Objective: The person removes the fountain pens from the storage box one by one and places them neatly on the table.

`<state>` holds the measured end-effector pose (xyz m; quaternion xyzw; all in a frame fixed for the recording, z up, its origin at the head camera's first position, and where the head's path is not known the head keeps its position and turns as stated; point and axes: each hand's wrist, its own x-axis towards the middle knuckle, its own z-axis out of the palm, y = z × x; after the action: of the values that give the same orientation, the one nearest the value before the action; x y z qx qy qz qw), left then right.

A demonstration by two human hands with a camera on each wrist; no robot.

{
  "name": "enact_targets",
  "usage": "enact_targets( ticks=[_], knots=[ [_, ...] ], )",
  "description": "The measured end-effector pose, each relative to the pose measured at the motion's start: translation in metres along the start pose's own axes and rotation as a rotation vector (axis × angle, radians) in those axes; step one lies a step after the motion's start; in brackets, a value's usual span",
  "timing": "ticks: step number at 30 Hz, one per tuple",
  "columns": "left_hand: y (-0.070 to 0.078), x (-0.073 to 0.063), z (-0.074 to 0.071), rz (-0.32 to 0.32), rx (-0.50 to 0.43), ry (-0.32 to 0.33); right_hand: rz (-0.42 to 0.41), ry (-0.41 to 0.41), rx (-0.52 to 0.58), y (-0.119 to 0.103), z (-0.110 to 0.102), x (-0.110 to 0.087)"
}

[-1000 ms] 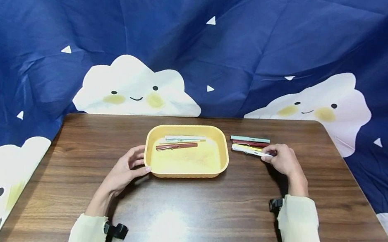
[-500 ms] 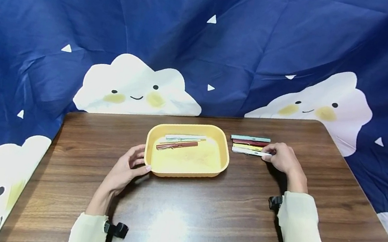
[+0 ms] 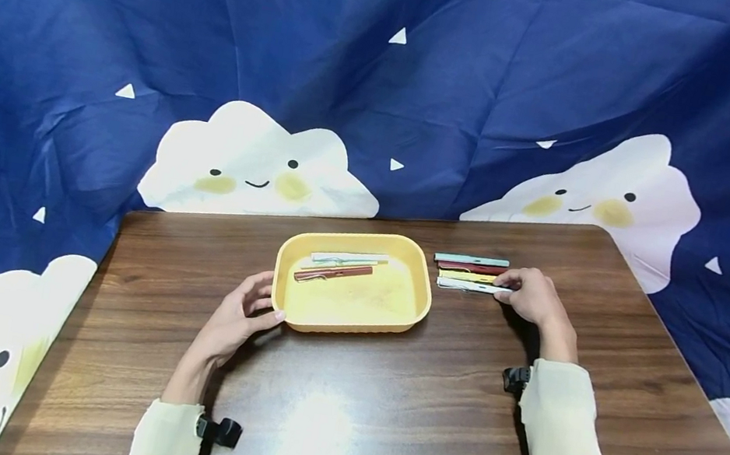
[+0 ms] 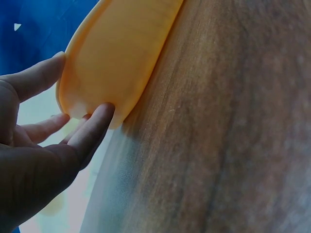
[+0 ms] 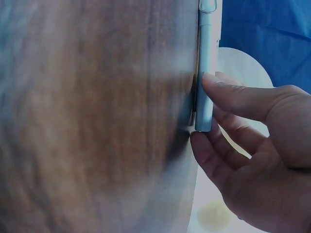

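My left hand (image 3: 234, 318) holds the left front corner of a yellow plastic tray (image 3: 350, 328), thumb on its near side and fingers along its left side. Inside the tray lie a dark red pen (image 3: 333, 274) and whitish, pale green and yellow pens (image 3: 349, 260). To its right, my right hand (image 3: 535, 296) pinches the right end of a white pen (image 3: 466, 285), seen close up in the right wrist view as a pale pen (image 5: 208, 53). Behind that pen, side by side, lie a yellow pen (image 3: 464, 276), a dark red pen (image 3: 468, 268) and a light blue pen (image 3: 471, 260).
Everything sits on a brown wooden table (image 3: 393, 420) with a bright glare patch near the front. A blue curtain (image 3: 429, 80) with white clouds hangs behind the table's far edge. Each wrist wears a black camera strap.
The right hand has lowered the white pen's end slightly, and the pen now lies nearly parallel to the others. The left hand and the tray stay where they were.
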<state>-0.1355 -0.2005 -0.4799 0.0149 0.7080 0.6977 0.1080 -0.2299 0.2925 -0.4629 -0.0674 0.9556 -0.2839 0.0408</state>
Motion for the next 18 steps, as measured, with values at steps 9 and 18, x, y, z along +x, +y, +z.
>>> enact_targets(
  ticks=[9,18],
  knots=[
    [0.0001,-0.0005,-0.0001,0.001,-0.001,0.004,0.005,0.037,0.017,-0.0012,-0.0017,-0.0036],
    [0.0005,-0.0003,0.0001,-0.004,-0.005,0.007,0.029,0.059,0.038,-0.0019,-0.0030,-0.0065]
  ],
)
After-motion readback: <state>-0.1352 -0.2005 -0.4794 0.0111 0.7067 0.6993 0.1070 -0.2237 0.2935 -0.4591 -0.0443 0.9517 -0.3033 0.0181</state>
